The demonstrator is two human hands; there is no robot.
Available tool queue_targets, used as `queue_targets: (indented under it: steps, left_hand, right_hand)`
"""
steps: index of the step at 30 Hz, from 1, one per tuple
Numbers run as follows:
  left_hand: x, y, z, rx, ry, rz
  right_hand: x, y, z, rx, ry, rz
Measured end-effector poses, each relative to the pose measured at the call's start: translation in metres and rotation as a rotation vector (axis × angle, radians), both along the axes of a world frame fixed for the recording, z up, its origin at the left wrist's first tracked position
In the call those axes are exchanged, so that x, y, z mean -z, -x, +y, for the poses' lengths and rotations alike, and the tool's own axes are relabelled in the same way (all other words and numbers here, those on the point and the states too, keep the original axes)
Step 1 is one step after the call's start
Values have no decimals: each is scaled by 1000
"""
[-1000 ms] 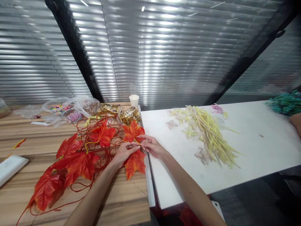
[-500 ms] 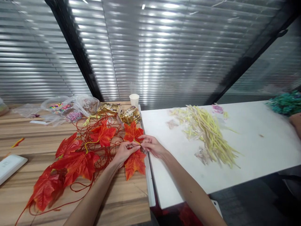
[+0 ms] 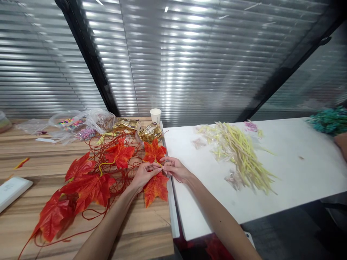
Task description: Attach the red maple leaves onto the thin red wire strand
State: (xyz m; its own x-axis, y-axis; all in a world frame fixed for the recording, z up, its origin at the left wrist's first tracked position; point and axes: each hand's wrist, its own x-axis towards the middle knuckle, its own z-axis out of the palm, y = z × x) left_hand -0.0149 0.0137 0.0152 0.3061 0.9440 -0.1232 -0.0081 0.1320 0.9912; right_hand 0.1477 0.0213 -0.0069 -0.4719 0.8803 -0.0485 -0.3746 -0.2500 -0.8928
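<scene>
Red and orange, just below the middle of the frame: upper leaf [image 3: 154, 150] and lower leaf [image 3: 156, 188], one on either side of a yellow stem [image 3: 158, 163], near the right edge of the wooden tabletop [image 3: 135, 233]. Left hand [image 3: 145, 174]: thumb and fingers pinched together on the stem. Right hand [image 3: 176, 170]: thumb and fingertips together at the same stem's end, right beside the left fingertips. Too small to make out: any knot or cord end between them.

Left of centre, tangle of red cord [image 3: 120, 180], one strand trailing to the lower left corner. Over and around it, more leaves: small leaf [image 3: 120, 153] with a bent yellow stem, large leaf [image 3: 93, 187] below, another dark leaf [image 3: 52, 218] farther down.

Progress, as judged: left-side leaves seemingly joined already; centre pair apparently mid-work, join not visibly finished. Remaining amount hard to judge. On the white tabletop [image 3: 292, 162] at right, big bundle of yellow strips [image 3: 241, 155], to all appearances untouched.

Along the back: bead bag [image 3: 67, 122], gold packet [image 3: 150, 132], white cup [image 3: 155, 115]. Far right: teal bunch [image 3: 329, 120], sliver of another person's arm [image 3: 342, 143].
</scene>
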Motion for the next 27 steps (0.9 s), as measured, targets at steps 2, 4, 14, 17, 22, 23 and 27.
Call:
queue_targets:
  steps: [2, 4, 14, 17, 22, 23, 27]
  left_hand:
    - [-1, 0, 0, 6, 2, -1]
    - [-1, 0, 0, 11, -2, 7]
    - [4, 0, -1, 0, -16, 58]
    - [4, 0, -2, 16, -7, 28]
    - [5, -1, -2, -5, -13, 3]
    - [6, -1, -2, 8, -20, 11]
    - [5, -1, 0, 54, -104, 65]
  right_hand:
    - [0, 0, 0, 0, -2, -6]
    - [0, -1, 0, 8, 0, -7]
    - [0, 0, 1, 21, 1, -1]
    - [-1, 1, 0, 21, 0, -16]
    - [-2, 4, -1, 51, 25, -4]
    - [-2, 4, -1, 58, 29, -9]
    - [-2, 4, 1, 63, 19, -47]
